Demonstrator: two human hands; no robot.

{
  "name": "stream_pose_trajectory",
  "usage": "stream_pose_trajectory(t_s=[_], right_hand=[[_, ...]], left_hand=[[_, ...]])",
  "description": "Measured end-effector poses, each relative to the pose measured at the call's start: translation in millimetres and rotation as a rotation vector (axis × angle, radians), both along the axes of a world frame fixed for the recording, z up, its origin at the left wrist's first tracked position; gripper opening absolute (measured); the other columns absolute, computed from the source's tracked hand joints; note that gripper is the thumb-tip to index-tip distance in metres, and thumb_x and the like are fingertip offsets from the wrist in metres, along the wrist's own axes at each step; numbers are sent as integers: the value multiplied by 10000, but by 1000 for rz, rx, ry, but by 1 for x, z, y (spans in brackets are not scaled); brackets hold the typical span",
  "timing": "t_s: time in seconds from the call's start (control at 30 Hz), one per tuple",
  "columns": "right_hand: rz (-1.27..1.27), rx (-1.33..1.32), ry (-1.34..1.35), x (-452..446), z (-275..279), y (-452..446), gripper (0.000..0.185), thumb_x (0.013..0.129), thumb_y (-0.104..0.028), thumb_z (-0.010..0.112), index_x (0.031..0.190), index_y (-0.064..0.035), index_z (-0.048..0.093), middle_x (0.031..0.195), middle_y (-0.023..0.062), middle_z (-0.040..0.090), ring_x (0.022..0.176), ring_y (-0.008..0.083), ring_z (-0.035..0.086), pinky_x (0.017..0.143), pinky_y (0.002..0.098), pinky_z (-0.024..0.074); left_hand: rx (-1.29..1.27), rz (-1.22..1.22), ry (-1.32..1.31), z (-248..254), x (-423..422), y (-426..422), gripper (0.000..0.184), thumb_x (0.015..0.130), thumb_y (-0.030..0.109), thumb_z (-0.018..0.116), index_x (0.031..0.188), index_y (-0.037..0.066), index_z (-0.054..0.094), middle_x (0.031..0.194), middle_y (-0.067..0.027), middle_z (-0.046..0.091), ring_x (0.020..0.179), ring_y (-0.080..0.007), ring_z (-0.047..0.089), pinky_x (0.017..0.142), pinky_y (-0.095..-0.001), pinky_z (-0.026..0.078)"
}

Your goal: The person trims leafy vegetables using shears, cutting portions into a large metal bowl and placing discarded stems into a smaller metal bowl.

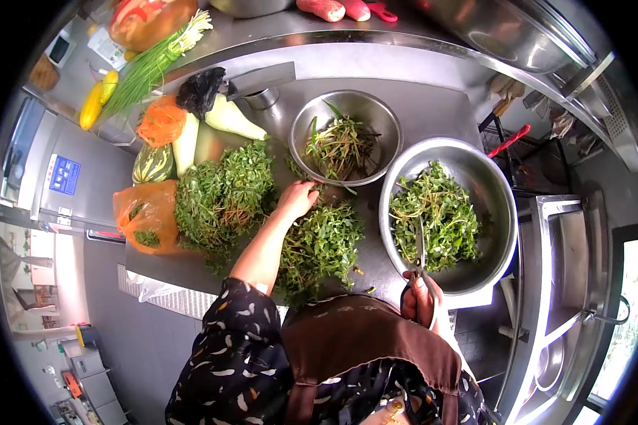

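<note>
My left hand (297, 200) reaches over the heap of leafy greens (322, 244) at the table's middle. Its fingers are curled together on stems at the heap's top edge, just below a small steel bowl (295, 145) of stems and trimmings (344, 145). My right hand (420, 299) grips a pair of scissors (420, 248) by the handles. The blades point away from me over the large steel bowl (500, 212), in front of the cut greens (436, 216) inside it. A second, bigger bunch of greens (223, 195) lies left of my left forearm.
Left on the table are an orange bag (149, 216), a striped squash (153, 163), pale gourds (232, 119), a black bag (200, 92) and a cleaver (266, 79). Green chives (152, 67) lie at the back left. A steel shelf (319, 37) spans the rear; a sink unit (563, 248) stands right.
</note>
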State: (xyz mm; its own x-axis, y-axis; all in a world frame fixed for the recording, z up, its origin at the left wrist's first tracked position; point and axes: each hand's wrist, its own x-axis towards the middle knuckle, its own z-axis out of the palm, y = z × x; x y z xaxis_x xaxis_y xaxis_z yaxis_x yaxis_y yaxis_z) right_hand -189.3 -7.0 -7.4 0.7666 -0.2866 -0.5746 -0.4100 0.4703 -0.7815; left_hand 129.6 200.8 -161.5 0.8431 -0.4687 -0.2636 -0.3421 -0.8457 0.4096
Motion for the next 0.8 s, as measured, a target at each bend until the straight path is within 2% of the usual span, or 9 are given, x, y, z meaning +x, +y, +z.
stream_pose_trajectory(t_s=[0.07, 0.13, 0.2, 0.27, 0.4, 0.5, 0.57, 0.67, 0.8], right_hand=[[3, 12, -32, 0, 1, 0, 510, 951, -426, 543, 1145, 45, 520, 573, 1, 419, 471, 96, 379, 437, 243, 292], [16, -14, -21, 0, 1, -1, 509, 952, -424, 540, 1143, 48, 518, 580, 0, 417, 486, 94, 380, 447, 234, 287], [20, 42, -25, -2, -4, -2, 484, 945, -403, 564, 1160, 28, 521, 594, -15, 417, 498, 83, 375, 455, 230, 289], [62, 48, -18, -1, 1, 0, 474, 933, -394, 588, 1170, 12, 523, 603, -26, 412, 505, 76, 369, 458, 227, 284], [230, 18, -133, 2, 2, -3, 524, 877, -377, 678, 1230, -26, 516, 704, -53, 444, 600, 40, 392, 530, 195, 293], [343, -220, -193, 4, -4, -11, 618, 856, -388, 695, 1278, 10, 481, 871, 24, 562, 810, 117, 519, 728, 268, 438], [319, -290, -151, 3, -7, -17, 626, 862, -414, 680, 1283, 4, 482, 909, 52, 582, 853, 131, 534, 774, 278, 449], [243, -250, -76, 1, -2, -32, 660, 850, -483, 671, 1266, -3, 496, 784, -5, 526, 709, 91, 504, 630, 250, 426], [89, -210, -49, -11, 4, -44, 627, 860, -481, 660, 1262, -23, 511, 708, -26, 485, 589, 66, 457, 526, 232, 382]], left_hand=[[-195, 217, 37, 18, -10, 7, 428, 918, 333, 580, 1269, 88, 564, 1098, -164, 653, 1032, -308, 629, 921, -393, 483], [-387, 360, -139, 24, -12, 33, 307, 897, 200, 638, 1173, 70, 609, 989, -107, 692, 850, -179, 663, 771, -300, 526], [-606, 301, -433, 11, -4, 66, 180, 902, 68, 611, 1080, 62, 586, 965, -72, 669, 782, -168, 655, 705, -280, 529], [-983, 576, 63, 78, -26, 60, 170, 923, 4, 543, 1083, 47, 504, 1031, -121, 660, 789, -174, 667, 675, -286, 537], [-1275, 527, 406, 147, -59, 26, 209, 947, 19, 509, 1152, 53, 484, 1092, -125, 647, 813, -198, 679, 673, -274, 544], [-1415, 332, 731, 146, -67, -13, 169, 938, 38, 529, 1100, 68, 564, 1041, -127, 668, 800, -210, 677, 668, -318, 569], [-1345, 272, 822, 143, -80, -52, 126, 925, 41, 554, 1048, 62, 575, 972, -112, 668, 770, -190, 669, 666, -299, 563], [-1178, 118, 819, 144, -107, -108, 64, 916, 44, 581, 979, 36, 570, 815, -36, 619, 712, -141, 637, 657, -261, 534], [-965, -143, 875, 137, -130, -154, 83, 907, 31, 591, 986, 6, 579, 831, -36, 615, 700, -108, 610, 652, -241, 514]])
